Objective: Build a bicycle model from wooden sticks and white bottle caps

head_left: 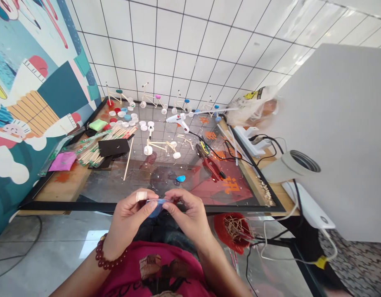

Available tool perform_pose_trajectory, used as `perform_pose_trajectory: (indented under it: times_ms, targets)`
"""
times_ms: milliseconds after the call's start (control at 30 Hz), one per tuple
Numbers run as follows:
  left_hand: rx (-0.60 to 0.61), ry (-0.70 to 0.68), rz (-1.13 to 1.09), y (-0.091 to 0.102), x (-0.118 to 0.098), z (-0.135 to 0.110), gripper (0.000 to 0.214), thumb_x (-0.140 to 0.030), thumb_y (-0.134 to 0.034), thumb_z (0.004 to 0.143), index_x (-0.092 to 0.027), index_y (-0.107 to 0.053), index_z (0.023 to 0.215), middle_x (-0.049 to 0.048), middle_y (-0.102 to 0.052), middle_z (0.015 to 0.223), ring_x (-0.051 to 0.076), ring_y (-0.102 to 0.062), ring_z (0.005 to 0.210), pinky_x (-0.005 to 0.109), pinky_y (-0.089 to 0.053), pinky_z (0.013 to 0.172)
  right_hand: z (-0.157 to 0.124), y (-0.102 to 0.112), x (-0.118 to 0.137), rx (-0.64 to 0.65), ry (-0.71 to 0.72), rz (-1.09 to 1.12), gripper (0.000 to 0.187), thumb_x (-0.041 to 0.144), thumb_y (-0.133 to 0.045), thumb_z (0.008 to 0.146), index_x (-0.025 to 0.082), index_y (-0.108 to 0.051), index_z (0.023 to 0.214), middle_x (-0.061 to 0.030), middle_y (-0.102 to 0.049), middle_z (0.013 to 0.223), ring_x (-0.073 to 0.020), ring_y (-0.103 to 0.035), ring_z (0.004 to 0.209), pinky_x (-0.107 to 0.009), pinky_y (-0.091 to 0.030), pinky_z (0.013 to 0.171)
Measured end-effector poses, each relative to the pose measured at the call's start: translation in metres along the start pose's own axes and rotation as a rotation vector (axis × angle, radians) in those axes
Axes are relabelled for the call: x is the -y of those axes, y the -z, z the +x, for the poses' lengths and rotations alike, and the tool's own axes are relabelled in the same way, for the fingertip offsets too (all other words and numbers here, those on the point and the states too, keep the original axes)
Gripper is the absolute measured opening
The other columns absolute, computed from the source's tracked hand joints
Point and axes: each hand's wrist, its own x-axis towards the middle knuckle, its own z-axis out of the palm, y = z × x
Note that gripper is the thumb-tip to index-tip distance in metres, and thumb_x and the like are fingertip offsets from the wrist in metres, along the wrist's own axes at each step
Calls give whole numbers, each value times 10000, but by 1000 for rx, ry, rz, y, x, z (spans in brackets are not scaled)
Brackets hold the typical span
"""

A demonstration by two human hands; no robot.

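Observation:
My left hand [130, 214] and my right hand [186, 210] meet just in front of the table's near edge, both pinched on a small blue bottle cap [155, 207] held between the fingertips. A plaster wraps one finger of my left hand, and a red bead bracelet [105, 255] sits on that wrist. On the glass table top [116, 181] a little beyond my hands lies another blue cap [181, 178]. Farther back stands a stick bicycle model with white cap wheels [161, 147].
Red-handled pliers [211, 165], a white glue gun [178, 120], loose caps [124, 117], bundled sticks [100, 144], black sheets [113, 147] and several finished stick bicycles [153, 101] at the back wall. A power strip [250, 140], cables, a lamp [291, 165] and a red bin of sticks [235, 229] are to the right.

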Motion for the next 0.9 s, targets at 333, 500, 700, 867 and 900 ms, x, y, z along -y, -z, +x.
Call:
perform_pose_trajectory:
  times_ms: [333, 500, 700, 867, 900]
  targets:
    - [-68, 190, -287, -7, -1, -2, 216, -373, -786, 800, -258, -811, 981, 69, -738, 1148, 195, -673, 1065, 249, -540, 900, 0, 3, 0, -15, 337, -126, 228, 84, -672, 871, 253, -712, 1018, -40, -706, 988, -146, -687, 910, -281, -579, 826]
    - [383, 315, -140, 5, -9, 8, 662, -221, -878, 677, -304, -661, 1297, 55, -736, 1185, 183, -701, 968, 258, -549, 851, 2, 5, 4, 25, 389, -117, 272, 55, -623, 897, 268, -722, 1034, -46, -674, 1048, -140, -693, 916, -271, -598, 781]
    - [324, 329, 110, -3, -13, 13, 343, -318, -779, 764, -172, -753, 1073, 73, -768, 993, 185, -681, 863, 267, -527, 803, -4, 10, -3, 8, 553, -259, 364, 3, -645, 838, 301, -730, 1030, -36, -617, 1164, -172, -649, 1044, -335, -584, 857]
    - [303, 269, 175, -5, -13, 12, 232, -305, -774, 737, -155, -754, 912, 60, -744, 886, 182, -656, 805, 263, -508, 754, -4, 10, 3, 43, 544, -330, 219, 65, -603, 865, 240, -691, 963, -62, -610, 1178, -206, -613, 1092, -416, -543, 931]
    - [311, 233, 212, -5, -14, 11, 191, -280, -763, 744, -158, -749, 891, 49, -728, 863, 175, -644, 792, 254, -499, 736, -3, 10, 6, 50, 536, -359, 198, 97, -598, 871, 231, -685, 988, -78, -604, 1199, -222, -602, 1114, -439, -531, 948]
